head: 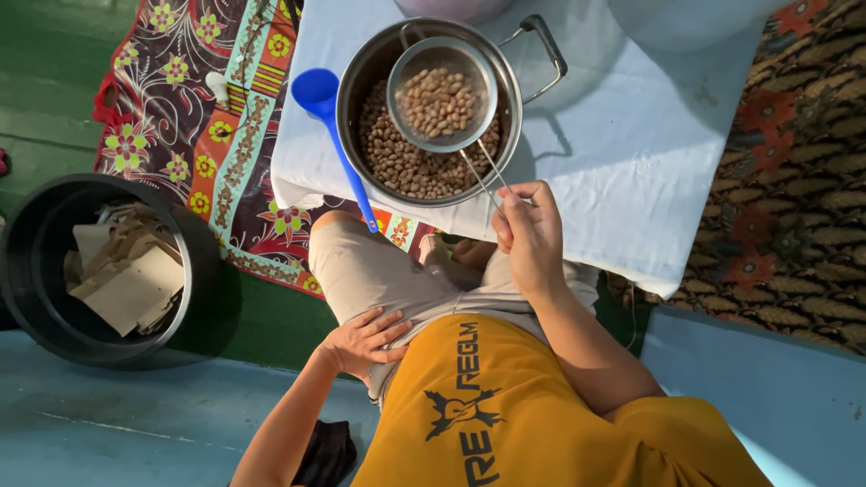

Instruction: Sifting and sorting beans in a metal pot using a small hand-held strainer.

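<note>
My right hand (528, 236) is clenched on the wire handle of a mesh strainer (442, 94), holding it just beyond the knuckles, over a steel pot (358, 77); peanuts (437, 101) fill the strainer and more lie in the pot beneath it; my left hand (363, 341) lies released, flat on my thigh, grasping nothing; a blue ladle (336, 135) leans at the pot's side, on the white cloth (631, 135); a black bin (203, 261) holding cardboard sits beyond my left hand.

Shiny metal pot (361, 68), wire-mesh sieve (441, 95), glossy plastic ladle (317, 90).
</note>
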